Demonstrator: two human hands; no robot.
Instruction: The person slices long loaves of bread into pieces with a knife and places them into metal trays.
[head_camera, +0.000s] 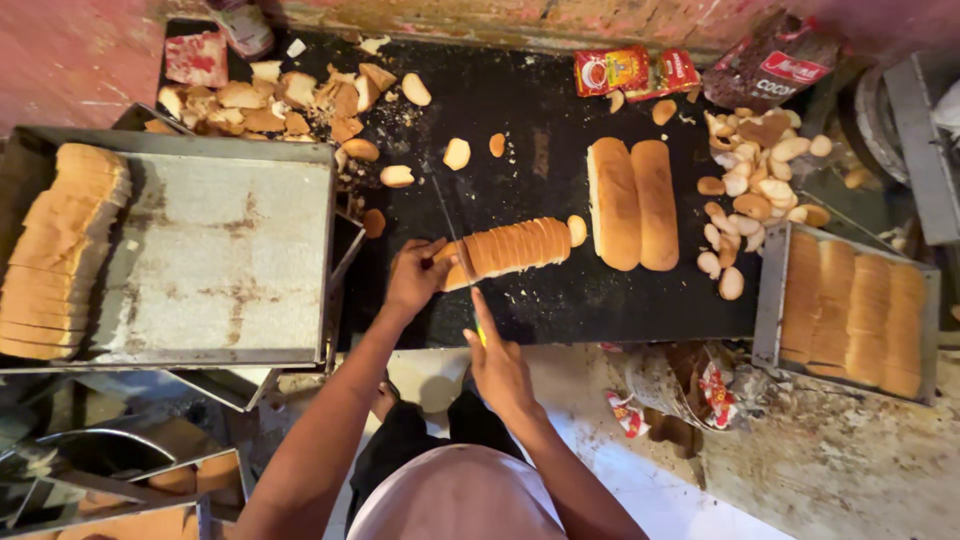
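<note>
Mid-board on the black cutting board (560, 310), I'm slicing the long golden bread loaf (505, 250). My left hand (415, 278) pinches its near-left end; my right hand (497, 365) grips the thin long-bladed knife (452, 232). Next cut needs even spacing.

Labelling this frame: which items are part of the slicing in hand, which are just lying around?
In use:
left hand on sliced loaf
right hand with knife
black board

Lying about:
two whole loaves
end pieces
crust scraps
red packets
left tray
right tray
</note>
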